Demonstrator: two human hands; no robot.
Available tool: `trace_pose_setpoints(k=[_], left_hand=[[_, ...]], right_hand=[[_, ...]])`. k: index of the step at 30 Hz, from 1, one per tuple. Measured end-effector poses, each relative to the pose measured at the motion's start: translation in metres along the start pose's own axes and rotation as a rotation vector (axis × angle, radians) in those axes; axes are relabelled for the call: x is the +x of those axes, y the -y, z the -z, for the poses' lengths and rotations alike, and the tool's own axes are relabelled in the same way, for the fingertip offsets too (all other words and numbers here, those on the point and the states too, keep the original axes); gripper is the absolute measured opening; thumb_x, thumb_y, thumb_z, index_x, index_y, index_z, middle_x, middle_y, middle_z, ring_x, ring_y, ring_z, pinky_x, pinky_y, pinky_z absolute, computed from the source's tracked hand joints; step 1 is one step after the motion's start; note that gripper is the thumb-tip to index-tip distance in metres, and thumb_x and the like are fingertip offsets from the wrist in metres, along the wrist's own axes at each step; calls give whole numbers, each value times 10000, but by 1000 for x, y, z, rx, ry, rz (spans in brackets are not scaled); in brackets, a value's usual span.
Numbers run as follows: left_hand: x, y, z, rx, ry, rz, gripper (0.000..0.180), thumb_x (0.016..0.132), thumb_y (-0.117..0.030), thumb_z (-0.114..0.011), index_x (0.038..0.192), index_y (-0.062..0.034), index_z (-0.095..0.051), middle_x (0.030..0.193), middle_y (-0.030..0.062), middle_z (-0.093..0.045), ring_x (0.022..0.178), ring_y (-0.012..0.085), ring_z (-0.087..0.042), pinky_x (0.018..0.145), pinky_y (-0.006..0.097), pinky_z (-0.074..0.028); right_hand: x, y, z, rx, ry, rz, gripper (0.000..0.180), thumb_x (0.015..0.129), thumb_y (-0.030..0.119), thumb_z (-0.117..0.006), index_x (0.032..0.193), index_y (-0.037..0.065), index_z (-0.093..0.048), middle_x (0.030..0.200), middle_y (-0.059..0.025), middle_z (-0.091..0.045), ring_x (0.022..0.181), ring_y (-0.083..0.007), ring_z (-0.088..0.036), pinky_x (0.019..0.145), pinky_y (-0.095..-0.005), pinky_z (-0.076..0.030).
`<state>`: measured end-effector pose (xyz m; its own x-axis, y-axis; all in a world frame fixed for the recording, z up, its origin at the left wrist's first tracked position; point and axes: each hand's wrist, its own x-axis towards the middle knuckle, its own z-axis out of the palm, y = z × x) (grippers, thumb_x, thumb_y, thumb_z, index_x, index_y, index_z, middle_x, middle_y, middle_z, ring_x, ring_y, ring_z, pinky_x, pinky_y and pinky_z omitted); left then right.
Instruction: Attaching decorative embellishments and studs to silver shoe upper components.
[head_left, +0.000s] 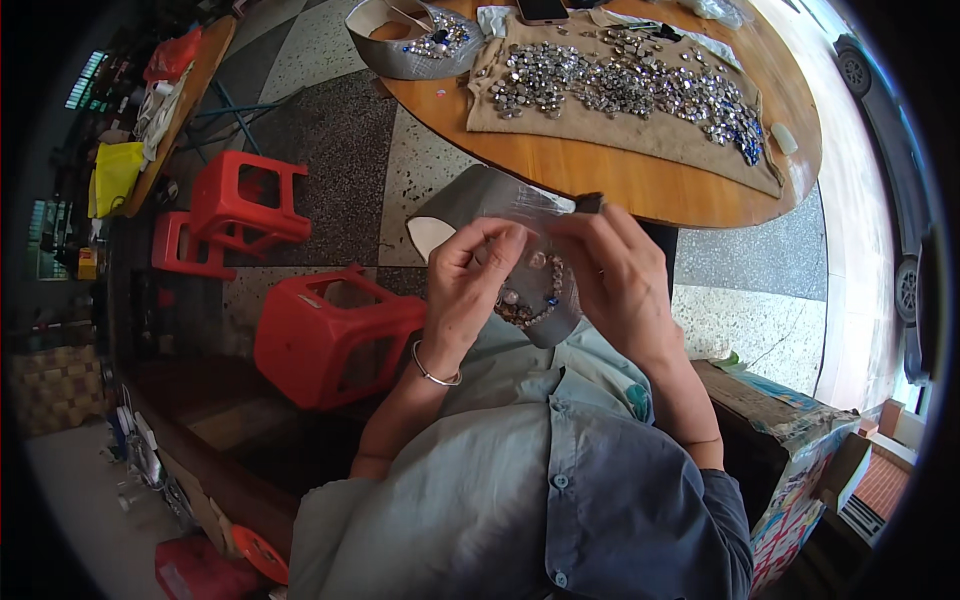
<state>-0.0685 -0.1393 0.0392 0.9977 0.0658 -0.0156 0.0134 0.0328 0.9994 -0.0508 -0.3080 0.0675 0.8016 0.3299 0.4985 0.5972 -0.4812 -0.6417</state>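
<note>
On my lap lies a curved grey shiny piece (pixel 468 205), shaped like a shoe upper, with a pale inner side. Beads and clear and blue gems (pixel 540 308) form a curved band on it. Over its left part, my left hand (pixel 472 285) is closed in a pinch, thumb against the fingers. Opposite it, my right hand (pixel 622 285) is also closed, its fingertips bent together above the gems. What either hand pinches is too small to make out. A small dark thing (pixel 588 203) shows just beyond the right fingers.
A wooden table (pixel 590 170) stands ahead, bearing a tan cloth (pixel 640 140) spread with many loose gems (pixel 620 85). Another gem-covered grey piece (pixel 400 62), a phone (pixel 541 10) and a whitish oval object (pixel 784 139) rest there too. Red stools (pixel 320 345) stand left; a patterned box (pixel 800 470) right.
</note>
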Motion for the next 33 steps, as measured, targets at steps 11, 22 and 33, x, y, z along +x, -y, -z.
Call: trace_pose_setpoints(k=[11, 22, 33], left_hand=[[-1, -10, 6, -237, 74, 122, 375, 727, 76, -684, 1078, 9, -570, 928, 49, -635, 808, 97, -616, 750, 211, -499], [-5, -25, -1, -98, 55, -12, 402, 737, 64, -683, 1117, 13, -565, 1012, 54, -599, 880, 82, -581, 775, 204, -473], [-7, -24, 1, -175, 18, -9, 376, 760, 42, -679, 1116, 13, -562, 959, 37, -608, 831, 63, -581, 740, 188, -479]], right_hand=[[-20, -12, 4, 215, -142, -196, 96, 931, -25, -389, 1021, -9, -419, 902, -128, -558, 828, -164, -564, 767, -261, -455], [-21, 1, -7, 213, 92, -151, 160, 828, -29, -555, 982, 10, -537, 828, -124, -609, 674, -239, -615, 592, -301, -478], [-24, 2, -5, 223, 65, -135, 234, 797, -51, -571, 1023, 8, -558, 788, -115, -603, 648, -212, -599, 575, -283, -468]])
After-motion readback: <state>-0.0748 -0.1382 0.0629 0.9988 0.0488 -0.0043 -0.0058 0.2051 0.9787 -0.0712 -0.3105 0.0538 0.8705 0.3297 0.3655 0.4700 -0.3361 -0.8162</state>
